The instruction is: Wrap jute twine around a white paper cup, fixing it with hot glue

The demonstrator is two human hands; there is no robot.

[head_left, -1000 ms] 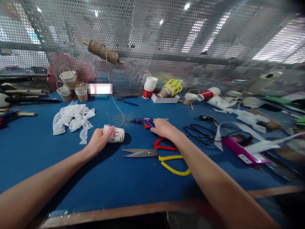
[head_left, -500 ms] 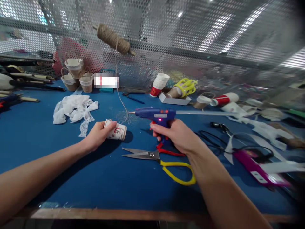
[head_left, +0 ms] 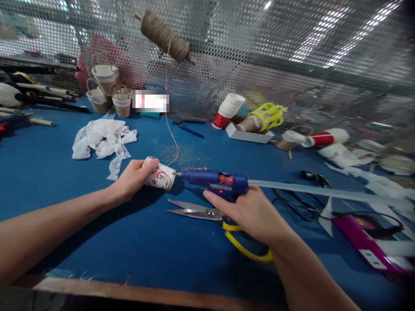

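Note:
My left hand (head_left: pixel 132 179) is closed around a small white paper cup (head_left: pixel 161 176) with red and black print, tipped on its side. Thin twine (head_left: pixel 175 144) runs down to the cup from a spool (head_left: pixel 164 35) hung on the mesh. In my right hand (head_left: pixel 246 211) is a blue hot glue gun (head_left: pixel 212 181), its red light on and a long clear glue stick (head_left: pixel 301 191) out of its back. The nozzle is at the cup's rim; whether it touches I cannot tell. Below the gun lie open scissors (head_left: pixel 197 211) with yellow handles, partly behind my right hand.
White lace (head_left: pixel 100 138) is heaped at the left, with small twine-handled baskets (head_left: pixel 122 103) behind it. Along the mesh stand stacked paper cups (head_left: pixel 228 111), pliers (head_left: pixel 191 129) and a yellow basket-like piece (head_left: pixel 267 115). A purple power strip (head_left: pixel 359 242) and black cords lie at the right.
My right hand has lowered the glue gun, bringing its nozzle from above the cup to the cup's rim. My left hand keeps its hold on the cup. The view has shifted slightly.

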